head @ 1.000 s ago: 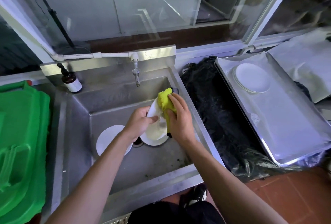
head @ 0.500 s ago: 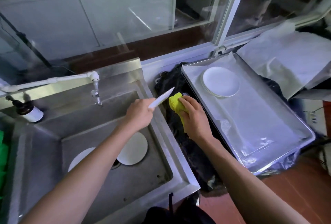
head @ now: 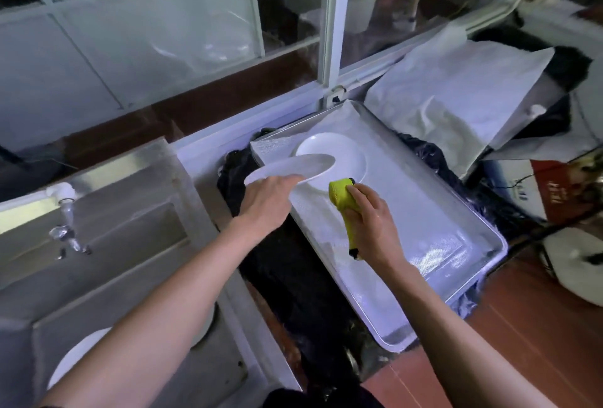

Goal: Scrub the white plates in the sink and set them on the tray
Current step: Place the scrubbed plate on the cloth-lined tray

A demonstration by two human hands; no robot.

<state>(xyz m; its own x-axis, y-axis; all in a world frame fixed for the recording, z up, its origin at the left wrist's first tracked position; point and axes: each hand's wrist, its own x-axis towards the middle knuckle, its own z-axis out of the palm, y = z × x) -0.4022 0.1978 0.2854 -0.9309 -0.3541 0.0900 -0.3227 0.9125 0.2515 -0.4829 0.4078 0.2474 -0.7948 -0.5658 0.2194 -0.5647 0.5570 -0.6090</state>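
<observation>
i see my left hand [head: 267, 202] stretched out over the near left corner of the tray [head: 456, 244], forearm reaching up from the sink [head: 137, 264]. its grip is closed on the near rim of a white plate [head: 293, 166], held almost flat and tipped slightly, hanging above the plate stack [head: 346, 156] that lies at the tray's far end. whether the held plate touches the stack i cannot tell. my right hand [head: 372, 221] sits just beside it over the tray, wrist bent, its grip wrapped around a yellow sponge [head: 342, 198] whose top pokes out above the fingers. down in the sink, two more white plates [head: 75, 362] lie flat on the bottom, mostly hidden behind my left forearm.
</observation>
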